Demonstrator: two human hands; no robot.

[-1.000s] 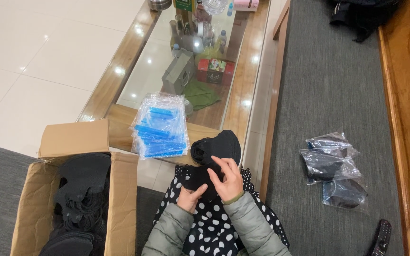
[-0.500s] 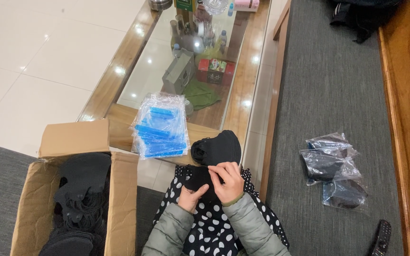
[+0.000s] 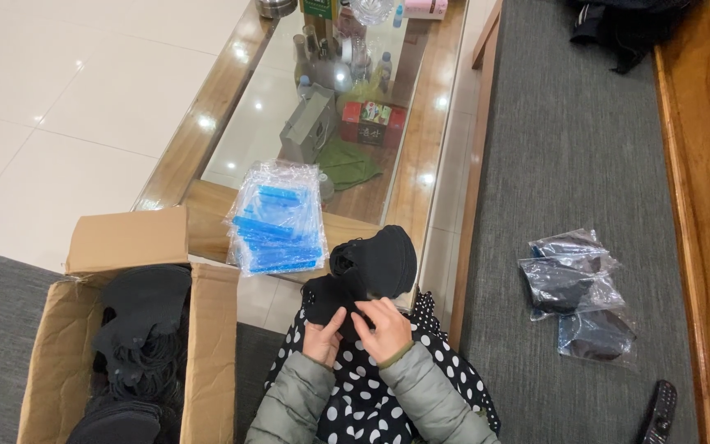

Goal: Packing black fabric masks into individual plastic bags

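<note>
Black mask (image 3: 334, 298) between both hands' grips

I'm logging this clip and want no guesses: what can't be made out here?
Head view only:
- Black mask: shape under the left hand and right hand is hidden by the fingers.
- Cardboard box: bottom cut by frame edge.
- Remote: cut off.
- Bagged items: blurred by plastic.
</note>
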